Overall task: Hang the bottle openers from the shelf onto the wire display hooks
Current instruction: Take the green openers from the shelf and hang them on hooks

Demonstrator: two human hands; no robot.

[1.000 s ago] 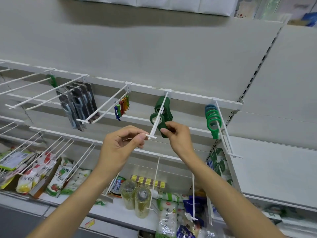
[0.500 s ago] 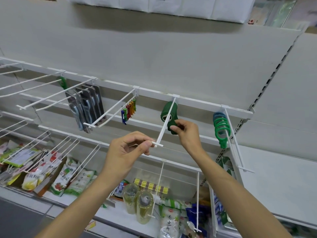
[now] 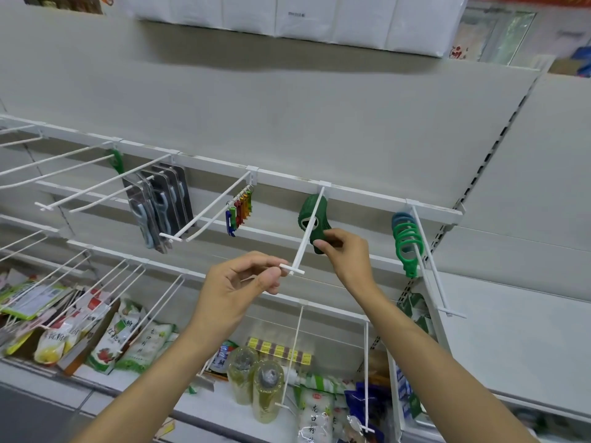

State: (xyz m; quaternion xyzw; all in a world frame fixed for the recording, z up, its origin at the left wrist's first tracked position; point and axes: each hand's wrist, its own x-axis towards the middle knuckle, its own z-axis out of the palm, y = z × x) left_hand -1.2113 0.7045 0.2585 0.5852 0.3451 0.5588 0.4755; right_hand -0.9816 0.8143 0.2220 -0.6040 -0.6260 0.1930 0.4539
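The dark green bottle openers (image 3: pixel 311 219) hang just right of the frame's centre, threaded on a white wire hook (image 3: pixel 309 231) that runs from the rail (image 3: pixel 287 179) down toward the camera. They are ribbed plastic, rounded at the top with a pale cut-out opening in the face, narrowing to a stub handle at the bottom. Their long axis is nearly vertical, the handle end pointing down and slightly right.

The right hand (image 3: pixel 347 257) pinches that lower handle end, fingers curled round it. The left hand (image 3: pixel 236 284), lower centre, pinches the hook's front crossbar tip between thumb and forefinger.

On the next hook to the right hang lighter green ring-shaped openers (image 3: pixel 406 243). To the left hang a small bunch of coloured openers (image 3: pixel 240 211) and, further left, dark carded packs (image 3: pixel 161 203).

In the lower left, food packets (image 3: pixel 105 343) carry Chinese characters, too small to read with certainty; packets at bottom centre bear similar print. The writing on the white cartons (image 3: pixel 303 17) at the top is blurred.
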